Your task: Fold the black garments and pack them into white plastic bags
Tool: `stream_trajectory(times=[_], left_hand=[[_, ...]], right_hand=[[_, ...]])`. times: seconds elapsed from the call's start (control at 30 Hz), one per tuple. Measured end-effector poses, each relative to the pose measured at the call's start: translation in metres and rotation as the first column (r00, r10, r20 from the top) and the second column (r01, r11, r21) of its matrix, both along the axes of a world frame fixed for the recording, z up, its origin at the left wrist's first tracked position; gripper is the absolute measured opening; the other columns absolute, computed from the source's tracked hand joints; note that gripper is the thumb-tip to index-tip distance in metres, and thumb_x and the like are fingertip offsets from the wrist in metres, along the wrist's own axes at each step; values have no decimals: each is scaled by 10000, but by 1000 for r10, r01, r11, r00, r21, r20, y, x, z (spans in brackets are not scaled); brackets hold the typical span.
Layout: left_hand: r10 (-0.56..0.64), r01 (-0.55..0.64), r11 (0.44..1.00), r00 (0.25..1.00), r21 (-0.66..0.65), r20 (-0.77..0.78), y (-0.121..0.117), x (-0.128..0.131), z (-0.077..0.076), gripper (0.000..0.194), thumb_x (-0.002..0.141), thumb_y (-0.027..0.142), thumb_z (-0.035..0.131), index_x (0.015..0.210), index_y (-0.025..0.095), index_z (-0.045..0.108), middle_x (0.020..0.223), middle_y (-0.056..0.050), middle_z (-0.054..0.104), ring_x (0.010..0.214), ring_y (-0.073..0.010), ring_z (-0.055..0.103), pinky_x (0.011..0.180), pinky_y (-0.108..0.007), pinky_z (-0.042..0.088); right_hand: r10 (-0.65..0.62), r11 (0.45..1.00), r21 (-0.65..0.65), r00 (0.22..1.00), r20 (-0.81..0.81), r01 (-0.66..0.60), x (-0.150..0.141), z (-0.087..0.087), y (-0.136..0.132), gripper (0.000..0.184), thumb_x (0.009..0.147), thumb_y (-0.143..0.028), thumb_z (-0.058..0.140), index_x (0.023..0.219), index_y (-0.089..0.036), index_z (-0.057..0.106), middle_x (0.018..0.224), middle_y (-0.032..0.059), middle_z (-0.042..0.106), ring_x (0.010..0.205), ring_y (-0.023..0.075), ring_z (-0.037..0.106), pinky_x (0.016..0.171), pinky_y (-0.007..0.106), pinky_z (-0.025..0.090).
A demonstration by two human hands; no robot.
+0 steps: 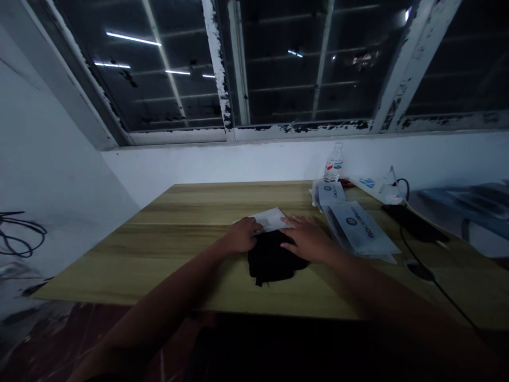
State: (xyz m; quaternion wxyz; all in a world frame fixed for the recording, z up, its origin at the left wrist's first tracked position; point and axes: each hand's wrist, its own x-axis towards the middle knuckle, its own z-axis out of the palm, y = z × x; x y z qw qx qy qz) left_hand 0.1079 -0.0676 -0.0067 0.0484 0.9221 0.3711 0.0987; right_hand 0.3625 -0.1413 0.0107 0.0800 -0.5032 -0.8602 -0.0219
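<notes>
A black folded cloth [274,260] lies on the wooden table in front of me, its far end against or inside a whitish bag [271,218]; I cannot tell which. My left hand [242,235] has its fingers curled at the bag's left near edge, with the thumb over it. Spread across the bag's right side and the cloth's right edge is my right hand [308,240], fingers stretched out and thumb on the black cloth.
Printed frosted bags [360,228] lie in a stack to the right, with more bags [330,193] behind. A clear bottle [334,163] stands by the wall. A power strip [392,192], a dark flat object [415,223] and a black cable [433,281] are further right.
</notes>
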Motion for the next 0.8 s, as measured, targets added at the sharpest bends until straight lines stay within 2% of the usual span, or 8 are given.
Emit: stream_trajectory(times=[0.07, 0.13, 0.23, 0.3, 0.43, 0.57, 0.7, 0.8], left_hand=[[21, -21, 999, 1000, 26, 2, -1, -1, 2, 469, 732, 117, 577, 1161, 209, 742, 1105, -120, 699, 1085, -295, 647, 978, -409, 519], [-19, 19, 1000, 999, 5, 33, -1, -3, 4, 403, 756, 148, 597, 1124, 211, 749, 1089, -116, 705, 1072, -289, 646, 980, -412, 516], [-230, 251, 960, 960, -125, 161, 5, -8, 5, 275, 891, 271, 581, 1101, 223, 752, 1137, -106, 723, 1117, -261, 640, 1024, -394, 499], [-312, 368, 912, 908, -178, 280, 12, -12, 2, 338, 994, 322, 465, 1172, 236, 739, 1241, -108, 718, 1210, -247, 620, 1089, -403, 467], [-299, 388, 882, 899, -265, 320, 23, -12, -10, 458, 1059, 362, 369, 1440, 255, 600, 1535, -75, 565, 1485, -234, 432, 1260, -426, 298], [-342, 404, 846, 912, -350, 226, 23, -5, -18, 477, 1079, 427, 370, 1508, 294, 530, 1611, -12, 475, 1587, -207, 250, 1315, -415, 177], [-364, 455, 822, 883, -342, 297, 21, -4, -17, 489, 1091, 436, 344, 1521, 279, 518, 1621, -46, 459, 1570, -224, 301, 1311, -448, 200], [-345, 452, 826, 878, -336, 333, 23, -8, -18, 489, 1095, 445, 328, 1520, 300, 521, 1625, -49, 454, 1543, -220, 360, 1311, -435, 214]], right_hand=[[42, 998, 54, 998, -45, -39, -4, 8, -7, 404, 964, -402, 641, 1311, -211, 718, 1524, 147, 565, 1415, 379, 484, 1165, 585, 368], [129, 992, 16, 986, -107, -128, -8, 13, -15, 497, 958, -493, 635, 1386, -241, 669, 1502, 127, 590, 1379, 343, 528, 1144, 530, 413], [317, 919, -199, 938, -142, -341, -13, 11, -26, 888, 836, -676, 706, 1573, -244, 465, 1628, 134, 440, 1430, 347, 489, 1152, 484, 427], [389, 865, -289, 912, -127, -410, -16, 5, -30, 1018, 811, -672, 733, 1630, -202, 353, 1691, 169, 289, 1501, 374, 391, 1190, 504, 387], [446, 845, -278, 888, -106, -458, -20, -3, -31, 853, 922, -503, 665, 1634, -169, 335, 1701, 175, 239, 1561, 340, 280, 1251, 505, 296], [465, 843, -254, 880, -98, -474, -27, -8, -25, 818, 948, -456, 631, 1626, -110, 331, 1679, 223, 272, 1558, 351, 280, 1252, 531, 286], [430, 881, -181, 899, -79, -438, -38, -13, -15, 795, 944, -416, 654, 1592, -53, 372, 1638, 269, 351, 1523, 386, 343, 1223, 568, 319], [428, 899, -65, 901, -69, -432, -42, -7, -18, 739, 908, -408, 701, 1528, -73, 481, 1566, 238, 484, 1449, 373, 447, 1209, 534, 345]])
